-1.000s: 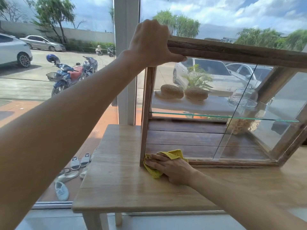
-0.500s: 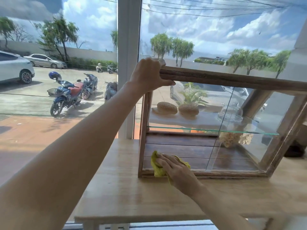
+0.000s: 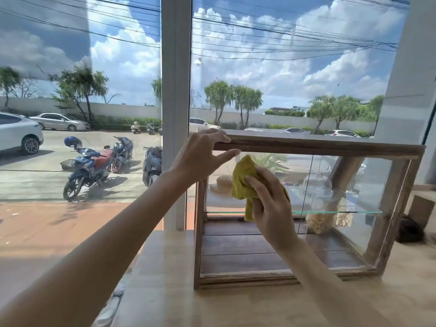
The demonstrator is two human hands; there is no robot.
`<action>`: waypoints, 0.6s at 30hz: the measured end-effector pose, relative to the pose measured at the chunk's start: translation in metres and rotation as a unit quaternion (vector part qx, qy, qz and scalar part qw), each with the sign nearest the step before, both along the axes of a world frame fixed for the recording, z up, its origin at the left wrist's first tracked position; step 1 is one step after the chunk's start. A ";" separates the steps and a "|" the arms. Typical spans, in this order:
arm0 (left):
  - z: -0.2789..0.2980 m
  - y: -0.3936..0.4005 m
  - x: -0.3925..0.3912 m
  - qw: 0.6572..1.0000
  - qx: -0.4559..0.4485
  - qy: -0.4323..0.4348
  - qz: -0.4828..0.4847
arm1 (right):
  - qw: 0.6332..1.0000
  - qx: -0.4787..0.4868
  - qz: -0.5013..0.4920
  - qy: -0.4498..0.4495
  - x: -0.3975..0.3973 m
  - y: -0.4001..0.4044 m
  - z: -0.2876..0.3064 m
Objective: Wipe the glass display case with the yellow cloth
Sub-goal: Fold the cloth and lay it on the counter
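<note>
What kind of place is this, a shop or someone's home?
Probably a small shop or café: a glass display case on a wooden counter, beside a large window facing parked motorbikes.

Legible text, labels, numbers: none. Plates on the parked motorbikes (image 3: 87,166) and cars (image 3: 60,121) beyond the window are too small to read; a small sign (image 3: 124,103) on the far wall is blurred.

Item count, window-side station.
One glass display case (image 3: 330,147) holding one glass shelf (image 3: 354,211) and one glass dome (image 3: 317,185); one yellow cloth (image 3: 243,180); two hands, left hand (image 3: 200,156) and right hand (image 3: 269,204); one wooden table (image 3: 236,308); three motorbikes (image 3: 87,166) parked nearest outside.
</note>
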State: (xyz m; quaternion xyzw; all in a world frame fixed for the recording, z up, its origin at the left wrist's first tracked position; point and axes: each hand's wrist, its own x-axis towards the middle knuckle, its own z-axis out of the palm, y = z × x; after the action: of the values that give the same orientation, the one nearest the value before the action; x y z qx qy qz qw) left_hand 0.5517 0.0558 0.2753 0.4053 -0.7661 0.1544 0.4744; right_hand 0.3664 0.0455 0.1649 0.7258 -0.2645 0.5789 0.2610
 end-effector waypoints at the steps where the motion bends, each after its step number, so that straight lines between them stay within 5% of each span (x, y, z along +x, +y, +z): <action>1: -0.002 0.005 -0.002 1.000 0.004 0.004 -0.014 | 1.000 -0.005 0.009 -0.004 0.001 0.001 0.002; 5: -0.010 0.016 -0.010 0.997 0.070 0.008 -0.033 | 0.999 -0.016 0.029 0.005 0.009 0.007 0.006; 11: -0.018 0.007 -0.020 0.968 0.167 0.161 -0.094 | 1.000 0.003 0.002 0.006 0.010 0.008 -0.001; 18: -0.023 -0.009 -0.028 0.934 0.229 0.206 -0.181 | 0.989 0.130 0.010 -0.065 0.004 0.028 -0.007</action>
State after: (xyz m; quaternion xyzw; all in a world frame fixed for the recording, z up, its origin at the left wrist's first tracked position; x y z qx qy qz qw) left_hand 0.5235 0.0470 0.2520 0.3802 -0.7268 -0.2003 0.5358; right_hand 0.3703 0.0730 0.1579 0.7171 -0.3465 0.5880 0.1410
